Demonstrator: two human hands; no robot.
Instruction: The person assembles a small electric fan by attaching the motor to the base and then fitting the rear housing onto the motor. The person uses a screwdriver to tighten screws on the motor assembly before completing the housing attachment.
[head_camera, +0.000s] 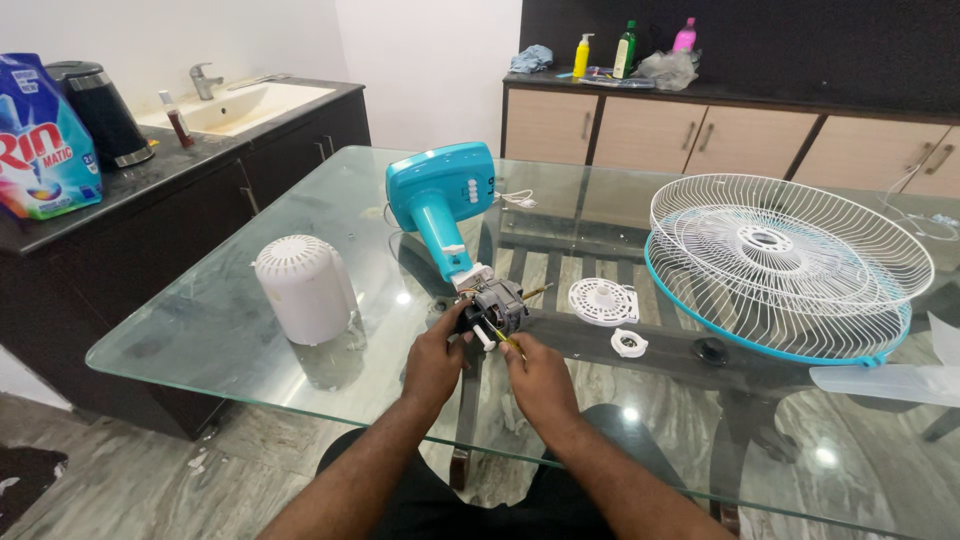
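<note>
A dismantled table fan lies on the glass table (250, 330). Its teal stand (440, 195) leans toward me, and the bare grey motor (493, 304) sits at its lower end. My left hand (437, 357) grips the motor's near left side. My right hand (530, 368) pinches a thin yellow-handled tool (503, 338) against the motor's near face. A white motor cover (303, 288) stands upright to the left, apart from both hands.
White wire fan guards with a teal rim (790, 265) lie at the right. A white round plate (603, 301), a small white ring (629, 343) and a black knob (711, 349) lie beside the motor. A counter with sink, kettle (100, 112) and detergent bag is left.
</note>
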